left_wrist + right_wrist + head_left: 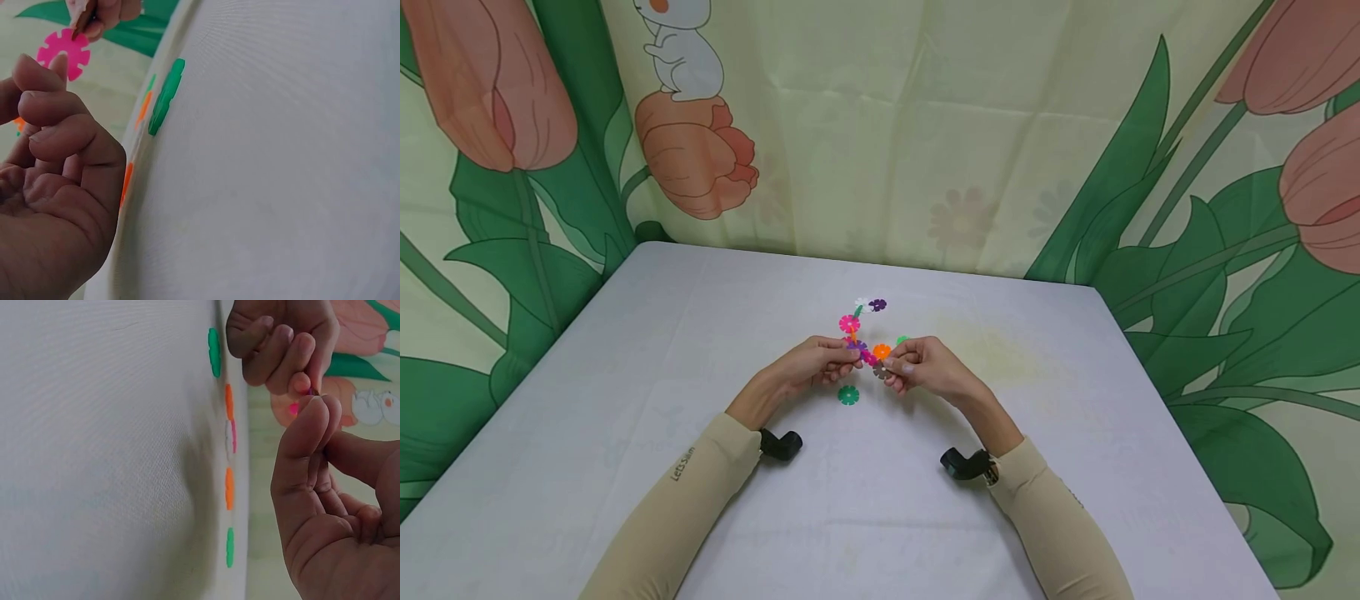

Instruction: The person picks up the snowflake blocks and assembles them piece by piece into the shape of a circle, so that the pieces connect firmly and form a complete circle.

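Flower-shaped plastic discs with notched rims are joined edge to edge between the two hands. My left hand point(817, 364) pinches this chain near a purple disc point(857, 347). A brown disc point(882, 372) is pinched between the thumb and fingers of my right hand point(931, 367). It meets a pink disc point(77, 57) that lies between the hands in the left wrist view. Beyond the left fingers, another pink disc point(849, 323) appears in line with the chain. Fingers partly cover the joints, so how firmly the discs fit together cannot be seen.
On the white-covered table point(865, 500), a green disc point(848, 395) lies nearer than the hands. Orange discs point(229, 487) and a light green disc point(230, 547) lie flat close by. A flower-print cloth point(880, 142) hangs behind the table.
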A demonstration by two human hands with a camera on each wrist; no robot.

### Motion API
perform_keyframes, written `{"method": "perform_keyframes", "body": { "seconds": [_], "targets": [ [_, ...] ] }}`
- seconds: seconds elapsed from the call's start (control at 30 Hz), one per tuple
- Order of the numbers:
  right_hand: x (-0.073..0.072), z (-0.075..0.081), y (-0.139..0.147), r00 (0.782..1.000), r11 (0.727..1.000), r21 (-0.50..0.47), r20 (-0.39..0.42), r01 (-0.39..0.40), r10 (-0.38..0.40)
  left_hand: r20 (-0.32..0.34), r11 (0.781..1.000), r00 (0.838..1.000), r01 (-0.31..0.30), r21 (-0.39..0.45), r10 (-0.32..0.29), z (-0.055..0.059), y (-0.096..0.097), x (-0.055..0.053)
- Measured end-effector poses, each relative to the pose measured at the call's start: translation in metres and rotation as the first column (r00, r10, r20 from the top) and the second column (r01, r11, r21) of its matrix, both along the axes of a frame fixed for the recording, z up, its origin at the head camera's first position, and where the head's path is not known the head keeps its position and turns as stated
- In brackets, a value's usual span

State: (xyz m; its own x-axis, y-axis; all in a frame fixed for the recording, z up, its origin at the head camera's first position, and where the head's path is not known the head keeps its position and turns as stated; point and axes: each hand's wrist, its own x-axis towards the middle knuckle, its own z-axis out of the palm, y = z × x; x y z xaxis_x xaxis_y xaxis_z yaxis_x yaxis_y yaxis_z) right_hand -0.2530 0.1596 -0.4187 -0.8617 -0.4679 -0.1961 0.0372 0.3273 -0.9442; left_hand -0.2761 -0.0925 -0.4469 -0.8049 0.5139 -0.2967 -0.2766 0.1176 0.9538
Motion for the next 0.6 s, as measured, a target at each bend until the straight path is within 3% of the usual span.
{"method": "perform_keyframes", "body": {
  "seconds": [0.43, 0.6],
  "targets": [
    [0.0013, 0.0014, -0.0002, 1.000, 1.000, -0.006, 0.003, -0.005, 0.005, -0.003, 1.000, 1.000, 0.024, 0.014, -0.024, -0.0021, 0.0014, -0.0001],
    [0.0008, 0.0014, -0.0011, 1.000, 1.000, -0.022, -0.016, 0.017, -0.017, 0.002, 1.000, 1.000, -0.013, -0.003, 0.013, 0.0013, 0.0028, 0.0001]
  ]
}}
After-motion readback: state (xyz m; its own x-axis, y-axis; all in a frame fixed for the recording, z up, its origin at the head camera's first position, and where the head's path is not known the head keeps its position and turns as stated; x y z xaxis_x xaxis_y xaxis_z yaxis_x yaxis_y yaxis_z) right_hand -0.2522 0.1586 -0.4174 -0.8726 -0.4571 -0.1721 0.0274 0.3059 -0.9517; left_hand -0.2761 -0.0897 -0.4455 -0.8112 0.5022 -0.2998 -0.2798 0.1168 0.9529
